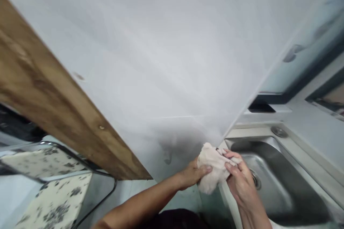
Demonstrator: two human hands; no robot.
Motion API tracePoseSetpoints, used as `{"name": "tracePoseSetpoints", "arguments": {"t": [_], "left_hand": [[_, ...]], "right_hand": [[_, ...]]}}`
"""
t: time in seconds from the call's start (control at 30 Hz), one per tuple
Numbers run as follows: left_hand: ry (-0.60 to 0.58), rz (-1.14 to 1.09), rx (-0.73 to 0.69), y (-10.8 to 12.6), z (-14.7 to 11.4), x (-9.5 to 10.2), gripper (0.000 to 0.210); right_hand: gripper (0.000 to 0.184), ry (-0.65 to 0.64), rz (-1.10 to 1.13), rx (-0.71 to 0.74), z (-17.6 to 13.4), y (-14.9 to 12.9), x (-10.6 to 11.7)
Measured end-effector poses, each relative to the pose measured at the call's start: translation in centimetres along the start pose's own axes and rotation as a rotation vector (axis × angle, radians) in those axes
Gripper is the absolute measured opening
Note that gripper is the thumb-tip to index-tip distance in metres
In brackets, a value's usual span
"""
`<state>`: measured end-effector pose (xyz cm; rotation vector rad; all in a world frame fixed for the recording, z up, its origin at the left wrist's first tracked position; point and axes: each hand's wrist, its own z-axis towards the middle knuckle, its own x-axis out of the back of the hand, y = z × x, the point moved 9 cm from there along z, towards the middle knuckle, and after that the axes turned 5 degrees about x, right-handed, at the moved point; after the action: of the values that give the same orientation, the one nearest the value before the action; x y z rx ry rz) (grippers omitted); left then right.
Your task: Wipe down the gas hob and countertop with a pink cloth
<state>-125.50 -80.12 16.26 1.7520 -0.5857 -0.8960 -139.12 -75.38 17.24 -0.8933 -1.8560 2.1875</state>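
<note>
A crumpled whitish cloth [213, 164] is held between my two hands, close to the front edge of the sink. My left hand [192, 176] grips its left side, the thumb lying over the fabric. On the cloth's right side, my right hand [242, 175] pinches a bunched part between thumb and fingers. Whether anything is wrapped inside the cloth cannot be seen. Just right of my right hand is the stainless steel sink basin [279, 182] with its drain.
A large glossy white panel [172, 61] fills the view ahead, bordered by a wooden frame [61, 93] at left. A chair with a floral-patterned seat [59, 200] stands lower left. A dark flat object [262, 108] lies on the ledge behind the sink, near a window.
</note>
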Motion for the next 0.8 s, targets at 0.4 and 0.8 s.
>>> {"name": "tracePoseSetpoints", "arguments": {"t": [0.4,0.8], "left_hand": [[0.780,-0.113,-0.226,5.7,-12.6,12.2,0.048],[0.642,-0.637,-0.346,3.8,-13.1,8.0,0.052]], "right_hand": [[0.058,-0.417,-0.691,0.127,0.8,4.8,-7.4],[0.087,-0.966,-0.060,-0.659,-9.0,13.3,-16.4]]}}
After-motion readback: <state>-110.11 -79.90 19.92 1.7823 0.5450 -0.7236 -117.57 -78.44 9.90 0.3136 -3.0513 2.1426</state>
